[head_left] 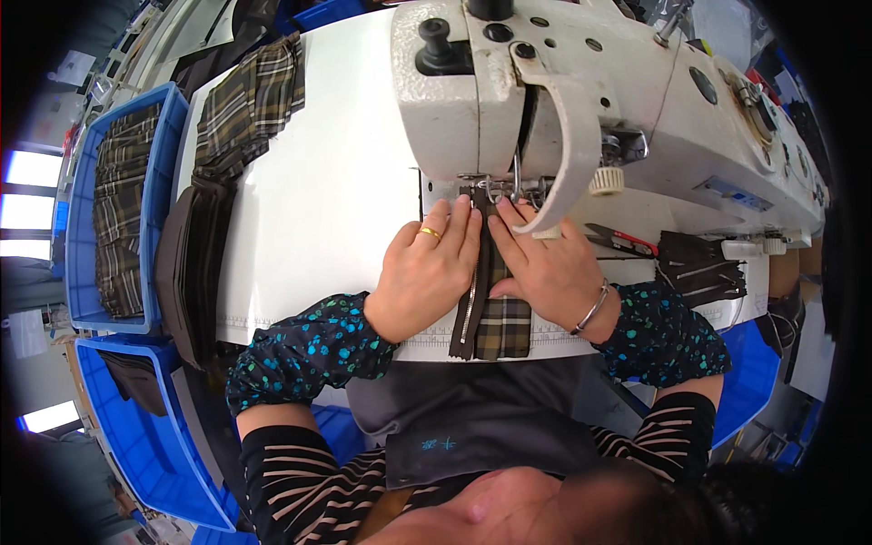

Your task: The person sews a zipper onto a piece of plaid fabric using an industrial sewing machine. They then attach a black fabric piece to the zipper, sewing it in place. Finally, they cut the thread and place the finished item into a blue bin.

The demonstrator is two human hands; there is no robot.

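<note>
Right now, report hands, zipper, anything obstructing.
Left hand on metal zipper; right hand on plaid fabric. Zipper's far end near presser foot. Scissors beside right hand, off fabric.

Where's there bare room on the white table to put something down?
The bare patch of white table is between the dark fabric stack and the left hand. Crowded spots: right of the right hand, with scissors and a zipper pile; and under both hands, where a long zipper and plaid fabric lie.

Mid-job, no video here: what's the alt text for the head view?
The left hand and right hand lie flat over a dark zipper and plaid fabric at a white sewing machine. Scissors and a zipper bundle lie at right; a blue bin at left holds plaid pieces.
</note>
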